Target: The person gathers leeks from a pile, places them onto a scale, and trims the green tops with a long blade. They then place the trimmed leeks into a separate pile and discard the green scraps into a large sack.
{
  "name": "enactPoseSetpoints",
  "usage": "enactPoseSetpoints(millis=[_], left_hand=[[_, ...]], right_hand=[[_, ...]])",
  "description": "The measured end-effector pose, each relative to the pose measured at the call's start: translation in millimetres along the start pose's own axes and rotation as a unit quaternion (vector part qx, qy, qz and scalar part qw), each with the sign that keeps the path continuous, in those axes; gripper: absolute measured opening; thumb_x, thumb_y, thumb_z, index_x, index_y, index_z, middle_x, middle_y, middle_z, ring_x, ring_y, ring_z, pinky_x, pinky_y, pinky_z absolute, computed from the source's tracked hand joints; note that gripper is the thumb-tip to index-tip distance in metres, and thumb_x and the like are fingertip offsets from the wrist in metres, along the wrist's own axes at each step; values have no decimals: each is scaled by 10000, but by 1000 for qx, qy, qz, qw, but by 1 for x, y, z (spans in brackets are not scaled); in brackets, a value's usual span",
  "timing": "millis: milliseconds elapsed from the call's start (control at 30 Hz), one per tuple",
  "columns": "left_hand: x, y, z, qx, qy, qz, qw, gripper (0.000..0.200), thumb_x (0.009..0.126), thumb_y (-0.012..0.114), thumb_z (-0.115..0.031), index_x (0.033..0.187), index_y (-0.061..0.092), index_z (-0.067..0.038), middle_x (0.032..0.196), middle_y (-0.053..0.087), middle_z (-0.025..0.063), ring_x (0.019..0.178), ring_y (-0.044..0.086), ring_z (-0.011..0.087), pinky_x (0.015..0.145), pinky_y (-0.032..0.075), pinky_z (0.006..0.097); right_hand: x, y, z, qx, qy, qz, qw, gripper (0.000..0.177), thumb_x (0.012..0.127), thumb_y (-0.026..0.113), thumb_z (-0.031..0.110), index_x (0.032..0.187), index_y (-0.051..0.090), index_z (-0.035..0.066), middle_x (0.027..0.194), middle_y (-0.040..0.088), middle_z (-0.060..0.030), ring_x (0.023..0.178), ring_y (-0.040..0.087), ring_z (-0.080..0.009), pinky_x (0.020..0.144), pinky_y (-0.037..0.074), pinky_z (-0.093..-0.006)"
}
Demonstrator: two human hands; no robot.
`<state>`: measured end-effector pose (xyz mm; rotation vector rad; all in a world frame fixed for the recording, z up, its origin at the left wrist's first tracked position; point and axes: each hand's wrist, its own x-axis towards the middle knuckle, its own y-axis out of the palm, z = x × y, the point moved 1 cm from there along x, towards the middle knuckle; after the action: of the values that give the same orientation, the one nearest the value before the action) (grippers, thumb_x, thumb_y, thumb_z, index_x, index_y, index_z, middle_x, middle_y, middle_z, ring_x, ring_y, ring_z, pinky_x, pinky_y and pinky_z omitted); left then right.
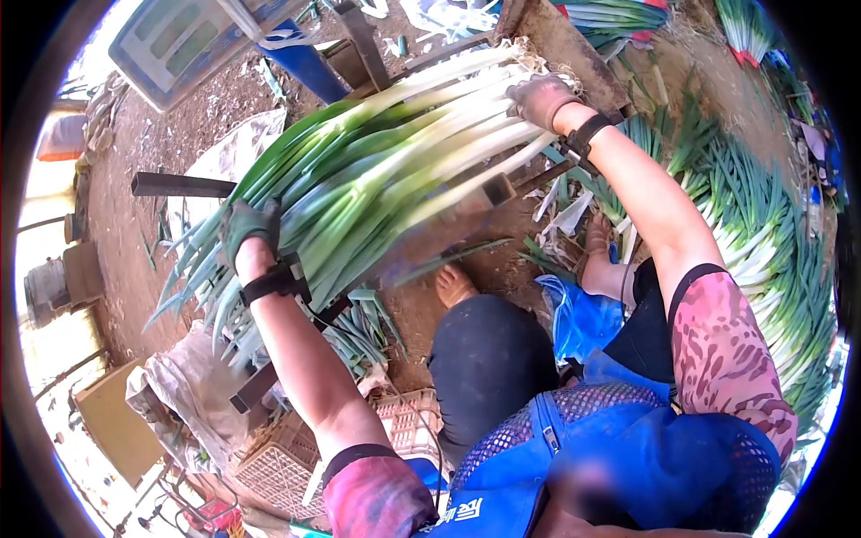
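Observation:
A big bundle of long green onions (386,170) lies across a metal frame in front of me, white stalks and roots to the right, green leaves to the left. My right hand (543,100), in a worn glove, is closed on the white stalks near the root end. At the leafy end, my left hand (251,229), in a dark glove, grips the leaves at the bundle's outer edge. Its fingers are partly hidden by the leaves. Dark bars of the frame (184,185) stick out beneath the bundle.
A wide heap of green onions (749,242) covers the ground to my right. An upright board (574,58) stands beside the roots. A white and blue plastic panel (179,45) is at the upper left, near a blue container (309,67). Plastic crates (282,466) sit at lower left.

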<state>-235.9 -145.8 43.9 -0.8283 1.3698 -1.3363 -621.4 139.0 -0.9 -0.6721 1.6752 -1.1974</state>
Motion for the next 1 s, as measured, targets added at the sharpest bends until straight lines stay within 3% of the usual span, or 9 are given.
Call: enactPoseSetpoints(millis=[33, 233, 433, 500, 633, 767, 833, 900, 1000], left_hand=[[-3, -1, 5, 17, 4, -78, 997, 626, 826, 636, -554, 1268, 602, -112, 1348, 571, 143, 1237, 548, 346, 1019, 435, 441], [6, -5, 29, -120, -113, 97, 982, 650, 789, 668, -550, 1270, 616, -115, 1377, 552, 128, 1334, 450, 344, 1038, 381, 551], [-5, 25, 47, -22, -159, -188, 969, 593, 778, 734, -411, 1251, 587, -86, 1145, 648, 276, 1003, 672, 346, 887, 512, 415], [14, 35, 59, -161, -166, -136, 963, 550, 785, 731, -380, 1204, 608, -46, 1127, 659, 264, 1001, 669, 347, 888, 507, 423], [28, 40, 63, -411, -103, -148, 893, 423, 802, 716, -274, 1104, 657, 17, 1019, 694, 255, 881, 693, 302, 838, 512, 422], [7, 6, 33, -498, -130, -146, 845, 590, 836, 711, -215, 1361, 504, -41, 1240, 628, 220, 880, 684, 304, 803, 538, 385], [11, 17, 36, -385, -22, -175, 906, 693, 838, 709, -242, 1450, 422, -94, 1348, 541, 256, 1114, 620, 339, 889, 527, 418], [36, 44, 51, -220, -24, -170, 960, 742, 817, 710, -319, 1462, 414, -101, 1347, 535, 268, 1213, 560, 371, 997, 460, 444], [31, 28, 37, -186, -127, -89, 970, 560, 809, 660, -288, 1316, 560, -70, 1309, 563, 268, 1240, 538, 375, 1050, 407, 455]], right_hand=[[3, -2, 1, 14, 9, -2, 1000, 315, 920, 565, 299, 1158, 665, 119, 1125, 692, -143, 1073, 649, -326, 929, 496, -432], [5, -9, 9, -91, -1, 28, 995, 247, 901, 536, 163, 1069, 702, 91, 1032, 715, -146, 975, 684, -331, 840, 539, -432], [9, -31, 19, -55, 31, 107, 992, 376, 878, 641, 365, 1104, 699, 70, 1099, 699, -156, 1041, 662, -330, 902, 517, -428], [10, -48, 22, 3, 28, 118, 993, 541, 890, 619, 503, 1205, 644, 64, 1168, 672, -166, 1115, 623, -346, 970, 475, -432], [36, -61, 39, 112, -13, -44, 993, 529, 947, 537, 488, 1311, 575, 106, 1262, 626, -164, 1164, 586, -364, 1015, 450, -432], [99, -44, 68, 119, -43, -43, 991, 514, 935, 582, 394, 1366, 524, 121, 1312, 592, -171, 1225, 544, -367, 1044, 432, -434], [100, -46, 87, 114, -86, 5, 990, 502, 954, 543, 348, 1392, 507, 104, 1308, 606, -155, 1205, 581, -322, 1017, 470, -448], [80, -53, 104, 76, -95, 80, 989, 481, 968, 538, 347, 1391, 515, 120, 1321, 595, -137, 1272, 521, -304, 1063, 430, -435], [61, -35, 90, 116, -143, -21, 983, 464, 948, 579, 338, 1362, 548, 129, 1307, 580, -126, 1275, 489, -299, 1092, 391, -420]])
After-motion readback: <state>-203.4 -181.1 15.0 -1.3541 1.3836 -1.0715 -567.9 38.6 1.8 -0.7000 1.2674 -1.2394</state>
